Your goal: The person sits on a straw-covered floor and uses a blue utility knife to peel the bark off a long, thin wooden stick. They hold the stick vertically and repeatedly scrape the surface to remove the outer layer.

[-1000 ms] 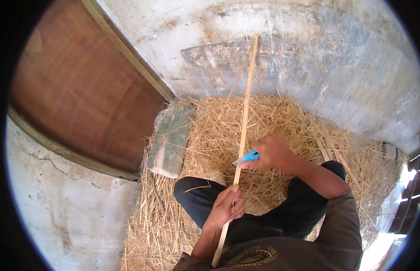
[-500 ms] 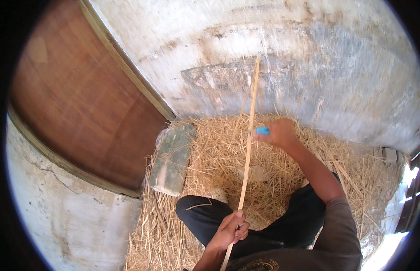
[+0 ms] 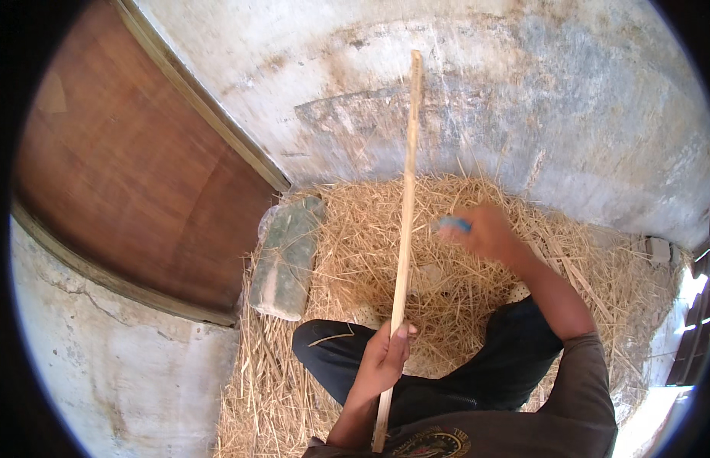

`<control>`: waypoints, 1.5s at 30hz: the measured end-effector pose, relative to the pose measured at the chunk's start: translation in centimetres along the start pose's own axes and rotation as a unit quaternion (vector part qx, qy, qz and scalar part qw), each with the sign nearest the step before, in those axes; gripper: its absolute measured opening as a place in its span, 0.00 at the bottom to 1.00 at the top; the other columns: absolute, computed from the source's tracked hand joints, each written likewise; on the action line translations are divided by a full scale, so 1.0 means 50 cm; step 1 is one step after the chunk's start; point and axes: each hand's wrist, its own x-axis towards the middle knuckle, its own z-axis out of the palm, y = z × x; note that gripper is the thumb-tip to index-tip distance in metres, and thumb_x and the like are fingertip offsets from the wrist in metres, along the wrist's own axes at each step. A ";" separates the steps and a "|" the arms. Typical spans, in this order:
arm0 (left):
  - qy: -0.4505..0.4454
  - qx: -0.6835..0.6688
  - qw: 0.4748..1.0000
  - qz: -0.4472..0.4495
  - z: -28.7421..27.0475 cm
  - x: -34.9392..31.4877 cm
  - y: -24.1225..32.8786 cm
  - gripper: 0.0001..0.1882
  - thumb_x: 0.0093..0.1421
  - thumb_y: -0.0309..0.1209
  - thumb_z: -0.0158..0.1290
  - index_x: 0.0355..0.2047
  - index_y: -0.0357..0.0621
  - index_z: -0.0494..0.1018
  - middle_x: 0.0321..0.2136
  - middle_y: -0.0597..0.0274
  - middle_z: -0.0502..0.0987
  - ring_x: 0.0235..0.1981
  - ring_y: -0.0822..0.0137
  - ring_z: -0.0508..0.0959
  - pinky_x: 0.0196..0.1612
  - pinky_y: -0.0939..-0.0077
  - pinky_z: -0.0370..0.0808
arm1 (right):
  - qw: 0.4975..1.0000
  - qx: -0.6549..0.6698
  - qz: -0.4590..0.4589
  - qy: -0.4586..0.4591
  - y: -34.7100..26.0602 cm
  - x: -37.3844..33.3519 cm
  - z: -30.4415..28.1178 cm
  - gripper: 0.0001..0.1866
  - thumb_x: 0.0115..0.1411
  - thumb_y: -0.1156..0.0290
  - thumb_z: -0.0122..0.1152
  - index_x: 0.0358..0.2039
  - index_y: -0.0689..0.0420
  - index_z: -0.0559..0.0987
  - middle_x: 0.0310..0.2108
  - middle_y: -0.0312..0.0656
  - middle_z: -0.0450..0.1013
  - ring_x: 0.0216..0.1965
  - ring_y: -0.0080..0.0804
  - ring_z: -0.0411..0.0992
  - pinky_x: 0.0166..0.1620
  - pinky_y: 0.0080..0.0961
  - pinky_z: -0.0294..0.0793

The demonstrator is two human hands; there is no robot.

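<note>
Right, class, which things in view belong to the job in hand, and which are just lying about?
In use:
pale strip, in the left hand
blue tool, blurred, in the right hand

Lying about:
greenish slab
loose straw-like strands
small grey block

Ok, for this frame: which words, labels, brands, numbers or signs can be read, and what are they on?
Shirt: a round, yellowish emblem with lettering along its edge; mostly too small to read, and I don't copy printed words.
Strip, wall, brown panel: no lettering I can make out.
Blue tool: too blurred to tell.
</note>
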 end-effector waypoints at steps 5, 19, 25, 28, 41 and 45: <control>0.002 -0.085 0.996 -0.031 0.017 0.008 0.024 0.12 0.70 0.36 0.37 0.34 0.42 0.64 0.14 0.74 0.59 0.14 0.83 0.57 0.16 0.86 0.54 | 0.985 -0.045 -0.160 -0.044 -0.078 -0.058 0.039 0.35 0.48 0.28 0.53 0.12 0.51 0.72 0.07 0.37 0.62 0.09 0.35 0.62 0.16 0.32 0.62; -0.030 -0.118 0.990 -0.069 0.004 -0.037 0.010 0.11 0.71 0.36 0.35 0.31 0.45 0.59 0.13 0.71 0.58 0.10 0.79 0.56 0.14 0.85 0.56 | 0.987 -0.077 -0.134 0.043 -0.059 0.001 0.068 0.37 0.46 0.26 0.53 0.08 0.50 0.69 0.06 0.35 0.62 0.07 0.31 0.62 0.13 0.30 0.59; -0.043 -0.122 0.986 -0.103 -0.002 -0.051 0.009 0.11 0.71 0.37 0.35 0.32 0.46 0.59 0.12 0.70 0.56 0.09 0.77 0.55 0.17 0.82 0.57 | 0.980 -0.120 -0.139 0.070 -0.003 0.039 0.079 0.38 0.47 0.25 0.50 0.07 0.50 0.66 0.04 0.33 0.59 0.06 0.30 0.60 0.12 0.30 0.57; -0.048 -0.135 0.983 -0.116 0.000 -0.064 0.005 0.11 0.71 0.36 0.35 0.32 0.47 0.59 0.12 0.70 0.56 0.09 0.77 0.55 0.17 0.82 0.57 | 0.983 -0.140 -0.089 0.084 0.028 0.061 0.078 0.39 0.48 0.24 0.47 0.07 0.50 0.67 0.04 0.33 0.58 0.06 0.29 0.59 0.12 0.31 0.55; -0.097 -0.091 0.974 -0.184 -0.037 -0.169 -0.019 0.07 0.69 0.32 0.40 0.35 0.45 0.65 0.18 0.74 0.62 0.18 0.82 0.60 0.21 0.85 0.58 | 0.951 -0.105 0.253 0.145 0.206 0.106 0.018 0.44 0.58 0.29 0.36 0.18 0.62 0.77 0.16 0.47 0.72 0.22 0.40 0.74 0.29 0.39 0.72; 0.011 -0.048 0.997 -0.063 -0.057 -0.080 0.009 0.13 0.70 0.37 0.37 0.32 0.42 0.63 0.13 0.71 0.60 0.10 0.79 0.58 0.14 0.85 0.55 | 0.956 -0.053 0.264 -0.118 0.072 0.087 0.024 0.43 0.56 0.28 0.38 0.16 0.60 0.76 0.14 0.41 0.70 0.18 0.39 0.70 0.26 0.39 0.68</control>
